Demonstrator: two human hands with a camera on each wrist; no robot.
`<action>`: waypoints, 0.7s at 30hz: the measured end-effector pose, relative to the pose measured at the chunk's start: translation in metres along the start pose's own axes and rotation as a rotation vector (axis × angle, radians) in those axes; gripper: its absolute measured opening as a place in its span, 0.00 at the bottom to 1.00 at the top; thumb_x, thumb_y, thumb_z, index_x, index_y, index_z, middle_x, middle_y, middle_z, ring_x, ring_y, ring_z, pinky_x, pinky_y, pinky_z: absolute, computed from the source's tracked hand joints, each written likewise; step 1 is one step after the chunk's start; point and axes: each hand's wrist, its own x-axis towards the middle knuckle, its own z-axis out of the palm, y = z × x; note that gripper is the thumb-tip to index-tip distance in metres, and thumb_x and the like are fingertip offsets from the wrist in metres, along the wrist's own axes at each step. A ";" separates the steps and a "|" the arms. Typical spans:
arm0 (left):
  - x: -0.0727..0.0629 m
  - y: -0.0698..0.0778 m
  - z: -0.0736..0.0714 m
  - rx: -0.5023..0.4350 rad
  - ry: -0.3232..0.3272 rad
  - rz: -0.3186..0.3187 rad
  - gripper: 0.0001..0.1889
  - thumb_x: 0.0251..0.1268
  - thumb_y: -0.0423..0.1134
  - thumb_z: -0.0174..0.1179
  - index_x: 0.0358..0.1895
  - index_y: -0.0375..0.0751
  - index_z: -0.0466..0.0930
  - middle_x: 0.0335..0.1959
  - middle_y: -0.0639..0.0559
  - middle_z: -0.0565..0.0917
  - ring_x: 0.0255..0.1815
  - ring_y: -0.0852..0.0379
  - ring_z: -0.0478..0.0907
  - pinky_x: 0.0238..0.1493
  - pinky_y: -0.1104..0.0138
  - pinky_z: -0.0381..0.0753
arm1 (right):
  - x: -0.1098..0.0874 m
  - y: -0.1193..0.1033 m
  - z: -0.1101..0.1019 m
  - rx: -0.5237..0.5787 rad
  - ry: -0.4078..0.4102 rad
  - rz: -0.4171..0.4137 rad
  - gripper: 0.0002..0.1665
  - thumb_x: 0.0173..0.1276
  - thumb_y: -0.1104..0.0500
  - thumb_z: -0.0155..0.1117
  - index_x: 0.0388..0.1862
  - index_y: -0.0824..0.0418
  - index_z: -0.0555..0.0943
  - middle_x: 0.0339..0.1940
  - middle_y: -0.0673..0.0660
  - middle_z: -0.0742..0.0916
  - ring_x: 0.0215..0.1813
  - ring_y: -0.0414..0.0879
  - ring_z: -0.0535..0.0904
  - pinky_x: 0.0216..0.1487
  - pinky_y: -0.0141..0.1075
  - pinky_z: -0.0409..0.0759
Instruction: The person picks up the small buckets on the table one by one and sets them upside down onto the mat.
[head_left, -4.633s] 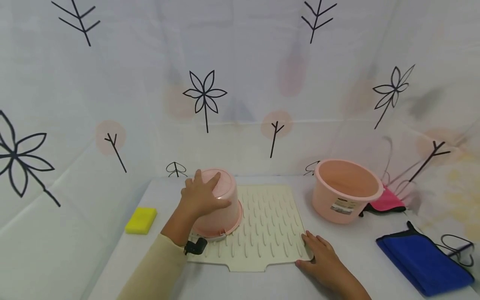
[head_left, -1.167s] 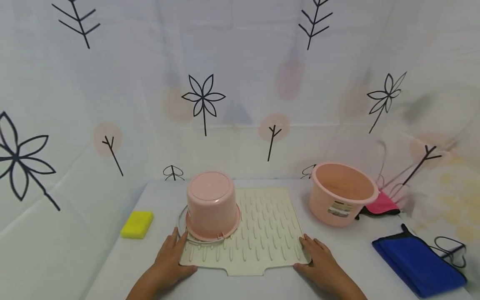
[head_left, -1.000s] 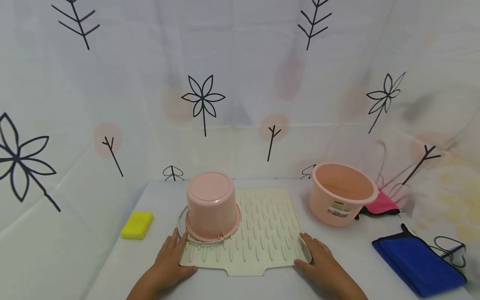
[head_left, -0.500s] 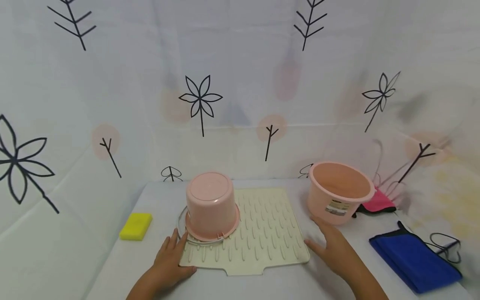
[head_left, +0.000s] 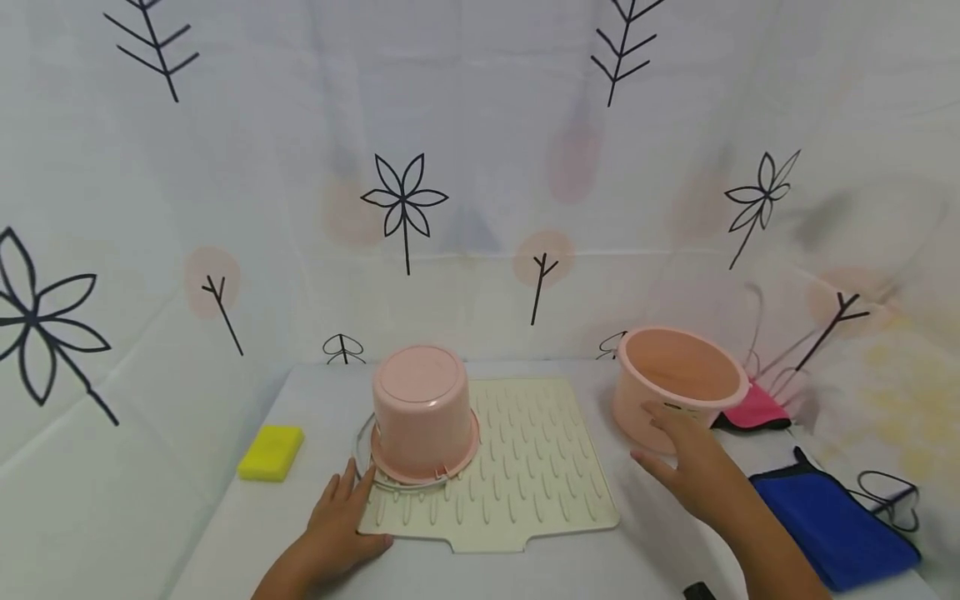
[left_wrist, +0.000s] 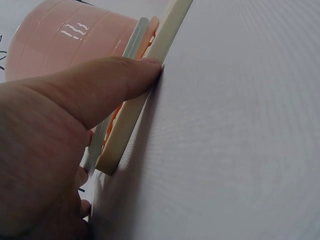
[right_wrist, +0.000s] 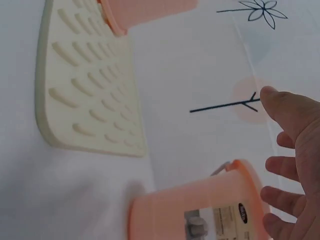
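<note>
A pink bucket (head_left: pixel 420 425) stands upside down on the left part of a cream board with raised ridges (head_left: pixel 536 467), its grey handle (head_left: pixel 401 487) lying around its rim. At the board's front left corner rests my left hand (head_left: pixel 336 521). In the left wrist view the thumb (left_wrist: pixel 132 75) touches the board's front edge, while the other fingers are mostly hidden. My right hand (head_left: pixel 693 471) reaches out with spread fingers before an upright pink bucket (head_left: pixel 633 417), overlapping its lower front. The right wrist view has that hand holding nothing, close to the labelled bucket's rim (right_wrist: pixel 250 185).
On the left of the white table (head_left: pixel 247 550) lies a yellow sponge (head_left: pixel 271 453). A folded blue cloth (head_left: pixel 836 529) with black trim is at the right. Behind the upright bucket lies a pink cloth (head_left: pixel 757 408), and a patterned white sheet (head_left: pixel 480 108) hangs at the back.
My left hand went from the overturned bucket's top to the board's front left corner, then stayed. My right hand left the front right corner and moved forward and right toward the upright bucket.
</note>
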 end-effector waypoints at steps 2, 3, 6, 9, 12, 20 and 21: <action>-0.001 0.001 0.000 -0.004 -0.002 0.002 0.62 0.51 0.62 0.78 0.84 0.39 0.54 0.84 0.24 0.43 0.82 0.19 0.39 0.75 0.25 0.46 | 0.004 0.000 -0.007 0.005 0.005 -0.002 0.54 0.70 0.33 0.68 0.84 0.57 0.61 0.78 0.69 0.73 0.76 0.72 0.67 0.65 0.72 0.71; -0.001 0.001 0.000 -0.004 -0.001 0.002 0.62 0.51 0.62 0.78 0.84 0.38 0.54 0.84 0.24 0.44 0.82 0.19 0.39 0.75 0.25 0.46 | 0.006 0.000 -0.011 0.004 0.005 -0.003 0.54 0.70 0.32 0.67 0.85 0.57 0.60 0.78 0.69 0.72 0.77 0.72 0.67 0.65 0.73 0.71; -0.002 0.000 0.001 -0.007 0.005 -0.001 0.61 0.51 0.62 0.77 0.84 0.39 0.54 0.84 0.25 0.44 0.82 0.19 0.39 0.75 0.25 0.46 | 0.012 0.002 -0.020 -0.017 0.016 -0.019 0.54 0.71 0.34 0.67 0.84 0.60 0.61 0.77 0.70 0.71 0.76 0.73 0.66 0.65 0.73 0.71; -0.001 -0.001 0.002 -0.007 0.008 -0.005 0.61 0.51 0.63 0.77 0.84 0.40 0.54 0.84 0.26 0.44 0.83 0.19 0.39 0.75 0.25 0.45 | 0.020 0.006 -0.026 -0.065 0.025 -0.035 0.54 0.70 0.37 0.71 0.83 0.62 0.60 0.75 0.72 0.70 0.74 0.74 0.66 0.63 0.72 0.73; 0.000 -0.001 0.002 -0.003 0.001 -0.014 0.62 0.51 0.64 0.77 0.84 0.40 0.54 0.85 0.26 0.43 0.83 0.20 0.38 0.75 0.25 0.45 | 0.030 0.012 -0.030 -0.094 0.030 -0.050 0.55 0.69 0.39 0.72 0.81 0.65 0.60 0.75 0.74 0.69 0.73 0.76 0.66 0.60 0.72 0.75; 0.000 0.002 -0.001 -0.017 -0.001 -0.009 0.61 0.51 0.63 0.77 0.84 0.40 0.54 0.84 0.26 0.43 0.82 0.19 0.38 0.75 0.25 0.44 | 0.060 0.024 -0.035 -0.187 0.097 -0.150 0.50 0.70 0.42 0.72 0.78 0.69 0.63 0.74 0.75 0.71 0.74 0.76 0.65 0.66 0.72 0.71; 0.000 0.002 -0.001 -0.017 -0.001 -0.013 0.61 0.51 0.63 0.77 0.84 0.41 0.54 0.84 0.26 0.43 0.83 0.19 0.38 0.75 0.25 0.44 | 0.063 0.025 -0.034 -0.177 0.095 -0.156 0.49 0.70 0.43 0.72 0.78 0.70 0.64 0.74 0.75 0.71 0.74 0.76 0.65 0.67 0.72 0.69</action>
